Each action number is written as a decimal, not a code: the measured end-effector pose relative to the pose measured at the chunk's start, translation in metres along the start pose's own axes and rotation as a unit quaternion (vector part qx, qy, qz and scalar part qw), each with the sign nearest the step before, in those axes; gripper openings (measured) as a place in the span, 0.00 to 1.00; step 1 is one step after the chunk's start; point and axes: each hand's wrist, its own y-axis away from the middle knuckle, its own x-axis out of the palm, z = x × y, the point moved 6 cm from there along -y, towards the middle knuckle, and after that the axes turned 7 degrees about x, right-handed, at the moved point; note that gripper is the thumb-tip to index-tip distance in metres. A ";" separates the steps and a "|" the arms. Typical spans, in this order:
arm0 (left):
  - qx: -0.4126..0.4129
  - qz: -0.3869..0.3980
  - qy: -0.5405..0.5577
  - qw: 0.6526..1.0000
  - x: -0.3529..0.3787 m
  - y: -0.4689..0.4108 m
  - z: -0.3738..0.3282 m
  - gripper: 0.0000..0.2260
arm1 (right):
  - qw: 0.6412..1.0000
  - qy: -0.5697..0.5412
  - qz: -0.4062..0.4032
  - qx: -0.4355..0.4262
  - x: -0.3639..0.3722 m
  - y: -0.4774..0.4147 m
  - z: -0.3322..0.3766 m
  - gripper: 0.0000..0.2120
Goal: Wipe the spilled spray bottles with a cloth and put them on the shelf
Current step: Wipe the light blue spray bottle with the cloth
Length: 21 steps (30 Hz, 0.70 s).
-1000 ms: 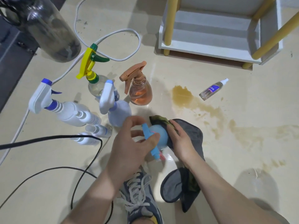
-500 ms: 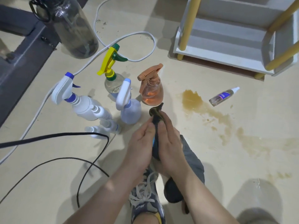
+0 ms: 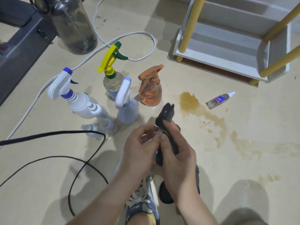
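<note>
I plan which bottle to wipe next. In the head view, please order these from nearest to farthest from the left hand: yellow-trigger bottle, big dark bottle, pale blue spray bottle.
From the left hand:
1. pale blue spray bottle, just ahead.
2. yellow-trigger bottle, behind it.
3. big dark bottle, far back left.

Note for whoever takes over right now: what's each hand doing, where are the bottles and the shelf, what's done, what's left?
Left hand pinches a small blue bottle, mostly hidden; right hand grips the dark grey cloth wrapped round it.
Standing on the floor: yellow-trigger clear bottle, orange bottle, pale blue bottle, white bottle. A small purple-labelled bottle lies beside the brown spill.
Done: one bottle being wiped.
Left: white shelf with yellow posts shows no bottles; everything needs shelving.
</note>
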 end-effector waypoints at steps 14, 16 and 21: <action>0.030 0.049 -0.109 0.992 0.005 -0.004 -0.001 0.07 | 0.992 0.078 -0.041 0.092 -0.037 -0.089 -0.015 0.20; 0.031 0.054 -0.104 0.993 0.005 -0.006 -0.002 0.07 | 0.983 -0.096 0.046 0.151 -0.034 -0.074 -0.013 0.15; 0.056 0.043 -0.117 0.991 0.003 -0.002 -0.005 0.06 | 0.974 0.032 0.163 0.155 0.003 -0.045 -0.019 0.14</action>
